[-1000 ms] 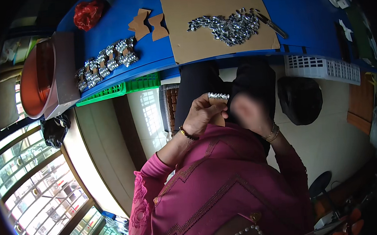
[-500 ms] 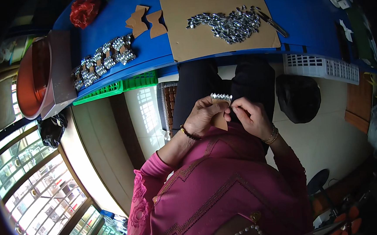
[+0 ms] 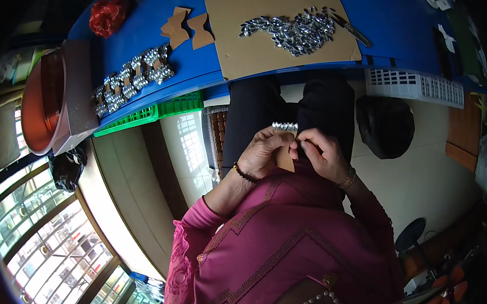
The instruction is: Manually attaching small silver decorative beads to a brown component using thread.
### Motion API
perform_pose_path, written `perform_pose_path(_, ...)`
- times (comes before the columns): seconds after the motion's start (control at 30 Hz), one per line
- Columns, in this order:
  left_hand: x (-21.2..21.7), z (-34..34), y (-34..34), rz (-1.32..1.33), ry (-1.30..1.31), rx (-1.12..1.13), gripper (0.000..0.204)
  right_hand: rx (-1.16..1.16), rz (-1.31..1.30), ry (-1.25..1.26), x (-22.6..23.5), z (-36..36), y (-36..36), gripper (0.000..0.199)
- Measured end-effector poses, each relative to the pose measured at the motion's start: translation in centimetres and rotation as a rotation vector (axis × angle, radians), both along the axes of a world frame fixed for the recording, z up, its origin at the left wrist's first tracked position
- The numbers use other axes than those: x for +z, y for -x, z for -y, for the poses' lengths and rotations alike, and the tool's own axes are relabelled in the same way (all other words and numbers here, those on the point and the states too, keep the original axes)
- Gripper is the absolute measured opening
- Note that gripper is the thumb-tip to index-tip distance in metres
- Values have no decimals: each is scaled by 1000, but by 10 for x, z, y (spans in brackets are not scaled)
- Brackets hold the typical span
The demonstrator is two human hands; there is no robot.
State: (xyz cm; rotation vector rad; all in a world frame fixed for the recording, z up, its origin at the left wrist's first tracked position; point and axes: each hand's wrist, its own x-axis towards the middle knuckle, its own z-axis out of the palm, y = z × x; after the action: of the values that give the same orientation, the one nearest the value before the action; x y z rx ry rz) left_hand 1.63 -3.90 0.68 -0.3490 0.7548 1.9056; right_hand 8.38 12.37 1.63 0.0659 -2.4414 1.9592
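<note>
Centre of frame: left hand [image 3: 261, 153] curled closed around a small brown card piece [image 3: 284, 159] topped by a row of silver clips [image 3: 284, 127]. Right hand [image 3: 321, 153] pinches the card's right edge, fingertips together. Upper frame: blue table [image 3: 392, 23] carries a cardboard sheet [image 3: 252, 27] with a loose clip pile [image 3: 291, 31]; finished clip cards [image 3: 131, 83] at upper left.

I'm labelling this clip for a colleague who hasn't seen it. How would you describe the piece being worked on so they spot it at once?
Below the blue table's front edge, over the lap, both hands meet. Between the left hand and right hand is a small brown card piece topped with silvery clips, the only one held rather than lying on the table.
</note>
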Motion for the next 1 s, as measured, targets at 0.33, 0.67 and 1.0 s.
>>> perform_pose_path(0.33,0,1,-2,2,1,-33,10,20,-15,42,-3,0,1,8)
perform_pose_path(0.67,-6,1,-4,-2,-20,-10,10,19,-33,10,-3,0,2,7)
perform_pose_path(1.0,-4,0,-5,14,-31,-25,9,32,-45,39,-7,-2,2,8)
